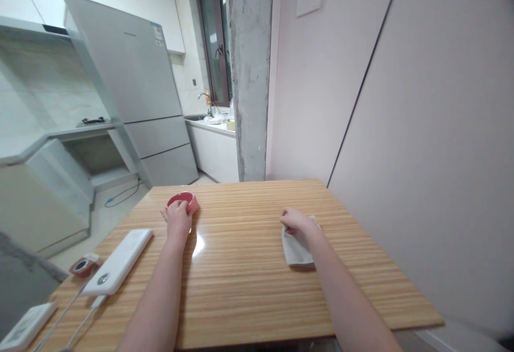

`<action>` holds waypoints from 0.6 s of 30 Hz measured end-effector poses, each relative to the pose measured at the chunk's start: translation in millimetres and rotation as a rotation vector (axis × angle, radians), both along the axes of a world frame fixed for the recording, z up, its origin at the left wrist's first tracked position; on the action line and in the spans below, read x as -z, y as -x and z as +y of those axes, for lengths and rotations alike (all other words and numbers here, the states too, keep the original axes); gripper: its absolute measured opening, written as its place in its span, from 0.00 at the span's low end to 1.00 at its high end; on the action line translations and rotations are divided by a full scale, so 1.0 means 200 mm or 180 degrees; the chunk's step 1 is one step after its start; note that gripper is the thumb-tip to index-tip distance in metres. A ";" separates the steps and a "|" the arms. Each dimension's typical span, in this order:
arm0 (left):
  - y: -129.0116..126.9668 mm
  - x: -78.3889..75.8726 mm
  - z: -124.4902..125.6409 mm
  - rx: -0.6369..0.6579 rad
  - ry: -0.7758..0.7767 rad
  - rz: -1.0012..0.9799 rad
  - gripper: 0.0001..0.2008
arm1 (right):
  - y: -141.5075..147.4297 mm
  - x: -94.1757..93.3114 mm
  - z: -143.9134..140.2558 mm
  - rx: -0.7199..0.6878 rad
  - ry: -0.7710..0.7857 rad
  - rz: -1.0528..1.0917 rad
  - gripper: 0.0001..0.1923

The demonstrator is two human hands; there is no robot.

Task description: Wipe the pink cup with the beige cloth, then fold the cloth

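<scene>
Near the far left of the wooden table, my left hand is closed on the near rim of a pink bowl with a red inside. Its thumb is partly hidden behind the fingers. On the right side, my right hand has its fingers curled over the far edge of a folded light grey cloth, which lies on the table. My wrist and forearm cover part of the cloth.
A white power bank with cables lies at the left, beside a small reddish-brown object. Another white device sits at the near left corner. Beyond the table stand a fridge and a concrete pillar; a wall rises on the right.
</scene>
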State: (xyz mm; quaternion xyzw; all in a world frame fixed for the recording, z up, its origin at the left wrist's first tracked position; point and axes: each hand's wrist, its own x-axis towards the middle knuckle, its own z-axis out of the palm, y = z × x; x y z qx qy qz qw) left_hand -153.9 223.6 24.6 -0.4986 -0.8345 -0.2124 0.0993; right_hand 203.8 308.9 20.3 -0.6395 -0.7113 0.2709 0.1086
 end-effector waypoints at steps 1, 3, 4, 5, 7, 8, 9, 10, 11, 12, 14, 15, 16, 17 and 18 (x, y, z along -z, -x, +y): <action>-0.01 0.00 -0.01 -0.0059 -0.0010 -0.0007 0.10 | 0.05 0.01 -0.02 -0.0032 0.0095 0.0155 0.10; -0.04 -0.02 -0.02 -0.0258 -0.0165 0.0019 0.13 | 0.14 0.02 -0.05 -0.0053 0.0321 0.0772 0.08; -0.08 -0.03 -0.02 -0.0325 -0.0315 0.0002 0.17 | 0.18 0.03 -0.06 -0.0038 0.0420 0.1187 0.08; -0.13 -0.04 -0.02 -0.0292 -0.0467 -0.0094 0.22 | 0.22 0.04 -0.07 -0.0003 0.0494 0.1627 0.08; -0.28 -0.05 -0.03 0.0231 -0.0638 -0.0671 0.32 | 0.28 0.07 -0.10 0.0087 0.0524 0.2436 0.07; -0.37 -0.05 -0.04 0.0776 -0.0520 -0.1202 0.34 | 0.31 0.08 -0.11 0.0115 0.0510 0.2786 0.07; -0.46 -0.05 -0.04 0.1318 -0.0354 -0.1850 0.35 | 0.34 0.09 -0.12 0.0109 0.0514 0.3122 0.08; -0.54 -0.04 -0.05 0.1842 -0.0087 -0.2452 0.37 | 0.36 0.10 -0.13 0.0052 0.0566 0.3441 0.09; -0.61 -0.04 -0.05 0.2218 0.0219 -0.2869 0.39 | 0.37 0.10 -0.14 -0.0055 0.0679 0.3735 0.11; -0.66 -0.03 -0.06 0.2375 0.0445 -0.3057 0.42 | 0.38 0.11 -0.15 -0.0188 0.0828 0.3997 0.14; -0.67 -0.02 -0.09 0.2224 0.0663 -0.2911 0.45 | 0.39 0.12 -0.15 -0.0377 0.1076 0.4367 0.18; -0.63 -0.02 -0.11 0.2001 0.0650 -0.2637 0.44 | 0.39 0.12 -0.15 -0.0375 0.1104 0.4444 0.20; -0.56 -0.03 -0.13 0.1760 0.0585 -0.2312 0.43 | 0.39 0.13 -0.13 -0.0301 0.1061 0.4448 0.20; -0.47 -0.05 -0.17 0.1558 0.0511 -0.1963 0.42 | 0.38 0.14 -0.12 -0.0183 0.0968 0.4398 0.19; -0.36 -0.06 -0.21 0.1330 0.0457 -0.1591 0.41 | 0.37 0.15 -0.09 -0.0046 0.0872 0.4311 0.18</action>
